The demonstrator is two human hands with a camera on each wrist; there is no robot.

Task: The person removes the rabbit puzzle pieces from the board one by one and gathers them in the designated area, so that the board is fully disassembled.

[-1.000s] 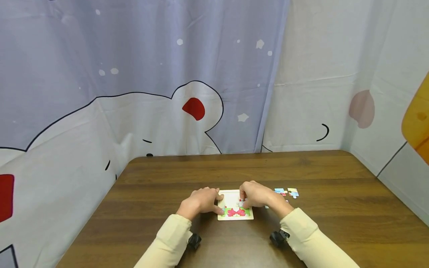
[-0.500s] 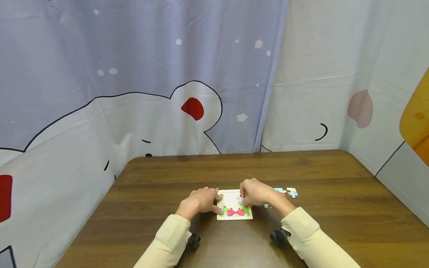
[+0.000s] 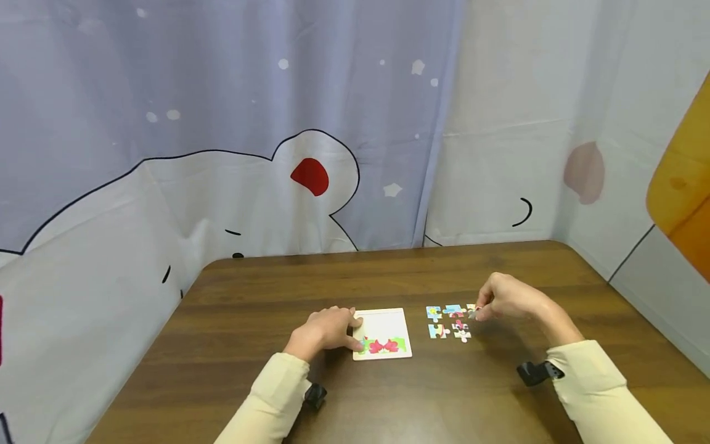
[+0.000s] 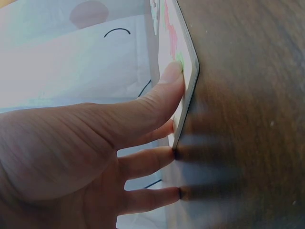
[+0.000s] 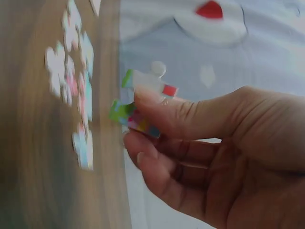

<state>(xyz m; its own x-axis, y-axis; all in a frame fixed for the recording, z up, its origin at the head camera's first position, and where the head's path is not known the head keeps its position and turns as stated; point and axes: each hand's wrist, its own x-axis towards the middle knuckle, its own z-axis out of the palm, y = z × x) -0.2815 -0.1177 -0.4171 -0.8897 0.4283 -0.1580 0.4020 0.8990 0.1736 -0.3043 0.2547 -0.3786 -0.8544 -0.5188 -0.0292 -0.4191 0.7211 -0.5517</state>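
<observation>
A pale puzzle tray [image 3: 383, 322] lies on the table, with a row of green and pink-red pieces [image 3: 384, 346] along its near edge. My left hand [image 3: 327, 330] is at the tray's left side; its thumb [image 4: 169, 76] rests on the face, and other fingertips touch the edge and the tabletop. To the right of the tray, my right hand [image 3: 510, 299] pinches a puzzle piece [image 5: 150, 81] between thumb and fingers. Green, white and red show on that piece. Several loose puzzle pieces [image 3: 453, 310] lie beside the right hand.
The brown wooden table [image 3: 310, 277] runs back to a printed curtain [image 3: 244, 197]. Another curtain stretch [image 3: 588, 216] stands close along the table's right side. The loose pieces lie in two rough rows right of the tray.
My right hand has moved right, off the tray to the loose pieces, with a puzzle piece. The tray's upper right part is now uncovered. My left hand stays at the tray's left edge.
</observation>
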